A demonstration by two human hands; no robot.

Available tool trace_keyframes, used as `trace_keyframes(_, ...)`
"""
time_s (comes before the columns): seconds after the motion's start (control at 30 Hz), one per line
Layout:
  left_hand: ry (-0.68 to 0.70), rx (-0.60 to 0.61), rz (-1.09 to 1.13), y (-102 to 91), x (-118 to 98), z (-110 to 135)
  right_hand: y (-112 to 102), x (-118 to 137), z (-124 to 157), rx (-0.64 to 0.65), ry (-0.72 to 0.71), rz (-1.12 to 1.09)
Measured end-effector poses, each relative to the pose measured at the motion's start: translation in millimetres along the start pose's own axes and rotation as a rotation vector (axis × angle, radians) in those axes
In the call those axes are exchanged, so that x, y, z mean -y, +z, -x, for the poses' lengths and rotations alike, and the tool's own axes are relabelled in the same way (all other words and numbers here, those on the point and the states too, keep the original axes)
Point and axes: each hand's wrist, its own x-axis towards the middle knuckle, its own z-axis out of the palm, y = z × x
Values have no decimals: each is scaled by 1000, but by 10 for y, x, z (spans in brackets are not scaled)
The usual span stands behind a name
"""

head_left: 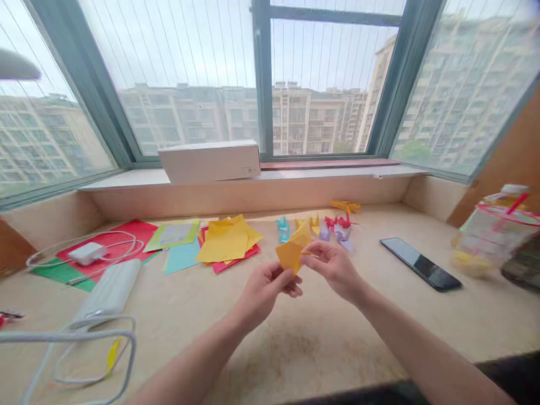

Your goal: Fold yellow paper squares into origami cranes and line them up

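Note:
A partly folded piece of yellow origami paper is held up above the middle of the table, between both hands. My left hand pinches its lower edge, thumb in front and fingers behind. My right hand grips the right side between thumb and fingertips. Just behind stand small folded paper figures: a blue one, a red one and purple ones, with some yellow partly hidden by the held paper. Left of the hands lies a stack of yellow sheets over red paper.
A phone lies at right, near a clear plastic cup with a red straw. At left are a white charger, a power strip, cables and coloured sheets. A white box sits on the window ledge.

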Motion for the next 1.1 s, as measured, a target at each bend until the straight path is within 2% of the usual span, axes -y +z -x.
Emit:
trace_keyframes(0.2, 76, 31, -32, 86, -29, 34, 14, -18, -14, -68, -43, -50)
trace_keyframes(0.37, -11, 63, -14, 79, -10, 40, 15, -2, -14, -91, -70, -90)
trace_keyframes(0.53, -42, 30, -4, 62, 4, 15, 48, 9, 9, -82, -109, -144)
trace_keyframes(0.83, 86, -22, -325, 144, -23, 97, 77, -9, 15, -150, -151, -104)
trace_keyframes(1.1, 93, -80, -271, 140, 55, 67, 93, 9, 40, -159, -145, -93)
